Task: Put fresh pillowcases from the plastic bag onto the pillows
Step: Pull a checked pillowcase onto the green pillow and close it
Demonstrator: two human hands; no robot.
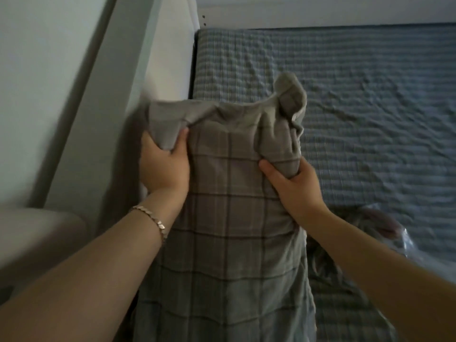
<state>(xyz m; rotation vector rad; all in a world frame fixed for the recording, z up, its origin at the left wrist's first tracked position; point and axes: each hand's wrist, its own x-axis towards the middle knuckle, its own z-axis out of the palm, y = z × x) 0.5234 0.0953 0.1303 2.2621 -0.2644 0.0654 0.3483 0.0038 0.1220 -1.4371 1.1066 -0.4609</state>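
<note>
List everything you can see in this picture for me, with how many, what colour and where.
pillowcase: one, grey with dark checks, held upright in the middle, plain grey edge bunched at its top
bed sheet: one, blue striped, wrinkled, spread behind and to the right
plastic bag: one, clear, lying on the sheet at lower right, striped cloth showing by it
wall: one, pale, along the left
padded edge: one, beige, lower left; I cannot tell what it belongs to
bracelet: one, metallic, on the left wrist
left hand: one, its grip on the pillowcase's upper left corner
right hand: one, its grip on bunched cloth at the pillowcase's right side
</note>
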